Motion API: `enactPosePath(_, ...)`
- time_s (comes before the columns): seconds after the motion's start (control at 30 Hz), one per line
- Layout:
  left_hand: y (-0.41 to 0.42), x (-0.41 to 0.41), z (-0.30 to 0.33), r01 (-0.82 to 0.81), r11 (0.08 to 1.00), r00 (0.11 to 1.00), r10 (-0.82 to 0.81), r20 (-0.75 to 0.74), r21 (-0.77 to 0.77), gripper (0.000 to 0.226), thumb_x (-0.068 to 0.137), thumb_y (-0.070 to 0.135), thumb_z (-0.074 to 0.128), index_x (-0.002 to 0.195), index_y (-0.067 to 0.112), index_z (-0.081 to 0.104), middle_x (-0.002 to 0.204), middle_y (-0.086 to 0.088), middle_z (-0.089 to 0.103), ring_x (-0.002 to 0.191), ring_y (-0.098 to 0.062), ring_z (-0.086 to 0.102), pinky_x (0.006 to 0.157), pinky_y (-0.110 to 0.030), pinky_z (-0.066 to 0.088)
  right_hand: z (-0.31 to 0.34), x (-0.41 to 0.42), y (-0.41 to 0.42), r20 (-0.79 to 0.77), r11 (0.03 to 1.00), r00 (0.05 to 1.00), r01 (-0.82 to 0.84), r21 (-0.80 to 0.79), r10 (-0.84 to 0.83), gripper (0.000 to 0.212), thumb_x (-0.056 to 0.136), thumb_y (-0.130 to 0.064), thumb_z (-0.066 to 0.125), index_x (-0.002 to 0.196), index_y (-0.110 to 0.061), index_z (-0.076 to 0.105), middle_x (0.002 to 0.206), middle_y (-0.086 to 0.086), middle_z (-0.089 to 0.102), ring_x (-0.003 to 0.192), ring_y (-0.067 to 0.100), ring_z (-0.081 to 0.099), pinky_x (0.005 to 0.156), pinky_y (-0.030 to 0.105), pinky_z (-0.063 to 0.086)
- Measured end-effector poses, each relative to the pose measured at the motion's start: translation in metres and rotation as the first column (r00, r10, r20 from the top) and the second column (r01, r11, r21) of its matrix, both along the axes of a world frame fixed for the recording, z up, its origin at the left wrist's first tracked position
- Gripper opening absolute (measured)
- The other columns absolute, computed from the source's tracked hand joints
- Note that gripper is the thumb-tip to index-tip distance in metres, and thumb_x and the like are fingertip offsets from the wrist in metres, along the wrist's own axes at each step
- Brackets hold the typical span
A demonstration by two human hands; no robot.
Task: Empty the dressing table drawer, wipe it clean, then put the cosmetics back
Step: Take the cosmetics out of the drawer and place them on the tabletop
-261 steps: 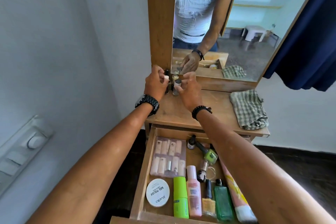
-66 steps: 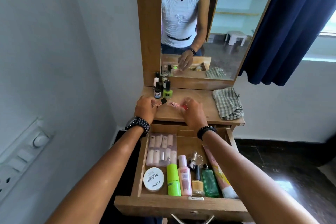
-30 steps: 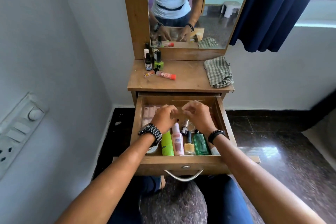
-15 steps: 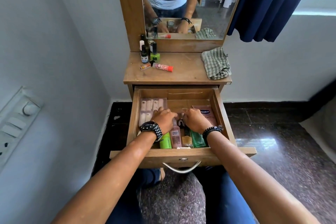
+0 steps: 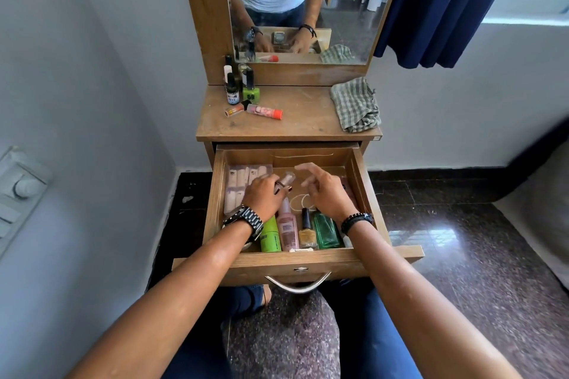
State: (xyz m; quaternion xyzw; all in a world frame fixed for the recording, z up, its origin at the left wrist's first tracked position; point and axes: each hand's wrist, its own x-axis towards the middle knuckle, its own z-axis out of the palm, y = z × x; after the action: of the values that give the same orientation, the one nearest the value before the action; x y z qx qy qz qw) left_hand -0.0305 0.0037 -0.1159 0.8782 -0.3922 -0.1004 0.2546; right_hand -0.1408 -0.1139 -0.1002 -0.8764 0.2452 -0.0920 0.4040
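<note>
Over the open wooden drawer [image 5: 365, 181], the left hand [image 5: 264, 196] is pinching a small clear bottle [image 5: 285, 180]. The right hand [image 5: 324, 192] is hovering with fingers loosely spread above the green glass bottle [image 5: 326, 229].

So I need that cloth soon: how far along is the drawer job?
Early. A few small bottles and two tubes already sit on the tabletop. The left hand grips a small bottle in the drawer; the right hand hovers open. Several bottles remain inside. The cloth lies unused, so wiping and refilling remain.
</note>
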Motion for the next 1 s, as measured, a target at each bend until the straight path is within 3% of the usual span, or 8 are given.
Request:
enactPosePath(0.13,0.003,0.005,-0.002,-0.029,1.0,0.997,0.029,0.066,0.001,0.035,0.09,0.036,0.053,0.114,0.011,0.057,0.108,-0.011,0.066,0.099,-0.028,0.06,0.081,-0.036,0.048,-0.007,-0.003,-0.006,-0.285,0.967,0.958,-0.055,-0.249,-0.019,0.005,0.085,-0.019,0.061,0.088,-0.02,0.064,0.096,0.005,0.068,0.086,0.02,0.063,0.078,0.033,0.054)
enactPosePath(0.27,0.001,0.003,0.0,-0.045,0.999,0.991,0.043,0.124,0.006,0.037,0.093,0.037,0.047,0.119,0.01,0.05,0.107,-0.014,0.066,0.099,-0.031,0.061,0.079,-0.038,0.046,-0.009,-0.001,-0.004,-0.418,0.943,0.908,-0.169,-0.286,0.036,0.03,0.083,-0.044,0.065,0.093,-0.016,0.068,0.096,0.005,0.069,0.093,0.022,0.061,0.085,0.037,0.049)
enactPosePath(0.37,0.002,0.002,0.001,-0.049,0.999,0.99,0.046,0.136,0.02,0.036,0.095,0.037,0.043,0.118,0.009,0.047,0.104,-0.015,0.066,0.095,-0.032,0.062,0.077,-0.038,0.045,-0.011,0.002,0.002,-0.465,0.919,0.88,-0.256,-0.3,0.093,0.03,0.084,-0.044,0.062,0.099,-0.018,0.066,0.102,0.004,0.068,0.103,0.023,0.056,0.094,0.041,0.037)
enactPosePath(0.43,0.003,0.002,0.001,-0.048,0.998,0.991,0.044,0.124,0.034,0.036,0.096,0.037,0.042,0.118,0.009,0.045,0.104,-0.015,0.066,0.095,-0.032,0.062,0.078,-0.039,0.045,-0.013,0.003,0.004,-0.46,0.932,0.882,-0.245,-0.266,0.101,0.028,0.084,-0.042,0.063,0.1,-0.019,0.066,0.102,0.004,0.068,0.101,0.024,0.058,0.094,0.041,0.038)
enactPosePath(0.6,0.007,0.006,0.002,-0.067,0.997,0.995,0.068,0.069,-0.03,0.037,0.093,0.036,0.048,0.119,0.01,0.052,0.117,-0.011,0.054,0.109,-0.028,0.051,0.087,-0.039,0.042,-0.002,-0.001,0.002,-0.21,1.0,0.978,-0.007,-0.001,0.007,0.022,0.08,-0.026,0.071,0.099,-0.015,0.068,0.085,-0.002,0.066,0.08,0.015,0.06,0.066,0.02,0.047)
enactPosePath(0.73,0.013,0.007,0.007,-0.066,0.997,0.997,0.068,0.046,-0.045,0.04,0.09,0.038,0.053,0.12,0.012,0.056,0.114,-0.009,0.05,0.106,-0.025,0.049,0.085,-0.034,0.04,0.006,-0.006,0.005,-0.037,0.989,0.997,0.068,0.135,-0.064,0.003,0.08,-0.02,0.072,0.082,-0.018,0.073,0.078,0.001,0.07,0.078,0.019,0.067,0.073,0.032,0.056)
enactPosePath(0.87,0.016,0.005,0.02,-0.065,0.984,0.998,0.063,-0.016,-0.165,0.034,0.086,0.035,0.06,0.114,0.015,0.06,0.106,-0.005,0.053,0.096,-0.023,0.055,0.077,-0.032,0.044,0.016,-0.006,0.008,0.086,0.981,0.989,0.108,0.161,-0.123,0.009,0.078,-0.021,0.075,0.083,-0.014,0.072,0.071,0.0,0.065,0.061,0.007,0.056,0.058,0.02,0.048)
enactPosePath(1.0,0.017,0.011,0.035,-0.124,0.945,0.991,0.105,-0.082,-0.302,0.029,0.083,0.031,0.066,0.106,0.014,0.063,0.099,-0.003,0.056,0.086,-0.02,0.057,0.071,-0.03,0.048,0.043,0.006,0.01,0.238,0.983,0.958,0.128,0.133,-0.157,0.007,0.078,-0.02,0.075,0.082,-0.016,0.07,0.073,-0.004,0.067,0.061,0.004,0.056,0.059,0.016,0.048)
